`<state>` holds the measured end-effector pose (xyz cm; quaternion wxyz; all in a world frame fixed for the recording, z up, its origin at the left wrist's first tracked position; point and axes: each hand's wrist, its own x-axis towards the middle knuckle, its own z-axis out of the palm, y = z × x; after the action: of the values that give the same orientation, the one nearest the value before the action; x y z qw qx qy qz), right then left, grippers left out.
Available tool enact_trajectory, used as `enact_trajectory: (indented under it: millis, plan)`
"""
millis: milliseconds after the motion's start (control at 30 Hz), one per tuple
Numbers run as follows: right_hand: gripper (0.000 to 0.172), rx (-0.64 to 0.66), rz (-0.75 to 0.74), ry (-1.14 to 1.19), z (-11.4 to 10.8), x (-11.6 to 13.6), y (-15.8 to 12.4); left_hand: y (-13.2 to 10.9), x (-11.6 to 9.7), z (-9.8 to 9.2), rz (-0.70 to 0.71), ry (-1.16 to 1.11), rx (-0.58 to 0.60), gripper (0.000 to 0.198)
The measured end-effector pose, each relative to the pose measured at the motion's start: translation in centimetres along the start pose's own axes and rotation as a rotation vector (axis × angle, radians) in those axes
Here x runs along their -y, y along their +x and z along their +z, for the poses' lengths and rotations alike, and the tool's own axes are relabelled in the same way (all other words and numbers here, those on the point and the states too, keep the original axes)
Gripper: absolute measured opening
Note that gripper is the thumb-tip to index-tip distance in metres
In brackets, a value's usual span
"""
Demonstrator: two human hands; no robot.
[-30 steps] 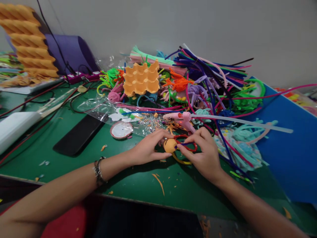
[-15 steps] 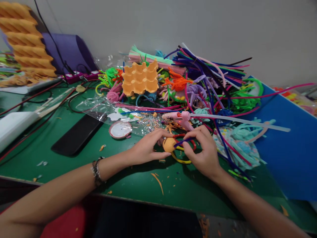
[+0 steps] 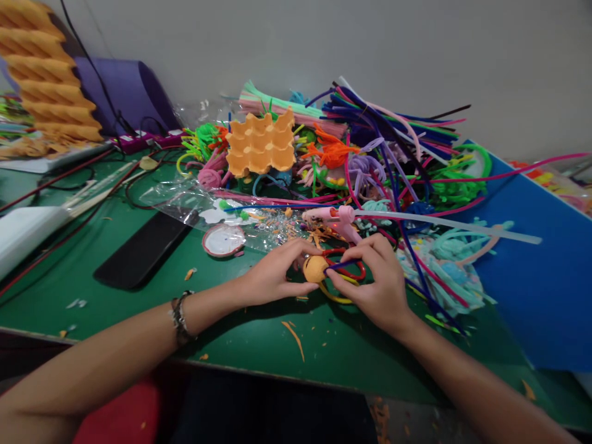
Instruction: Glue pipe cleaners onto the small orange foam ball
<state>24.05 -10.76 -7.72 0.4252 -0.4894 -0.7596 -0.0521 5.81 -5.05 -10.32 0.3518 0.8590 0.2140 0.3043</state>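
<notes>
Between thumb and fingers, my left hand (image 3: 280, 274) grips a small orange egg-carton cup (image 3: 315, 269). My right hand (image 3: 374, 280) pinches a dark blue pipe cleaner (image 3: 345, 264), its end touching the cup's right side. Behind the fingers, a red pipe cleaner (image 3: 362, 269) and a yellow pipe cleaner (image 3: 335, 297) curve out in loops; where they are fastened is hidden. Just beyond my hands lies a pink glue gun (image 3: 340, 222) with a long clear glue stick (image 3: 444, 226) sticking out of it to the right.
Pipe cleaners (image 3: 388, 123) in many colours heap along the wall, with an orange egg-carton piece (image 3: 261, 145) on them. A black phone (image 3: 143, 250), a round white lid (image 3: 224, 240) and plastic film lie left. A blue board (image 3: 531, 265) stands right. Orange scraps litter the green table (image 3: 250, 345).
My right fingers have slid along the dark blue pipe cleaner closer to the orange cup. My left hand keeps its hold, and the view has shifted slightly.
</notes>
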Motion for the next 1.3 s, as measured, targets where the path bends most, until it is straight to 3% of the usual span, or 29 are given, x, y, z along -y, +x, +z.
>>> enact_trajectory:
  millis: [800, 1033, 1200, 1300]
  plan:
    - [0.013, 0.046, 0.043, -0.002, 0.29, 0.17, -0.14, 0.09, -0.24, -0.32, 0.058, 0.062, -0.005, 0.03]
    - [0.007, -0.014, 0.018, 0.099, -0.06, 0.18, 0.08, 0.09, -0.38, -0.25, 0.027, 0.019, -0.034, 0.035]
    - [0.009, -0.04, -0.005, 0.086, -0.19, 0.14, 0.17, 0.06, -0.42, -0.26, 0.004, 0.005, -0.053, 0.049]
    - [0.011, -0.026, -0.026, 0.078, -0.09, 0.15, 0.09, 0.22, -0.65, -0.36, 0.014, 0.025, -0.047, 0.045]
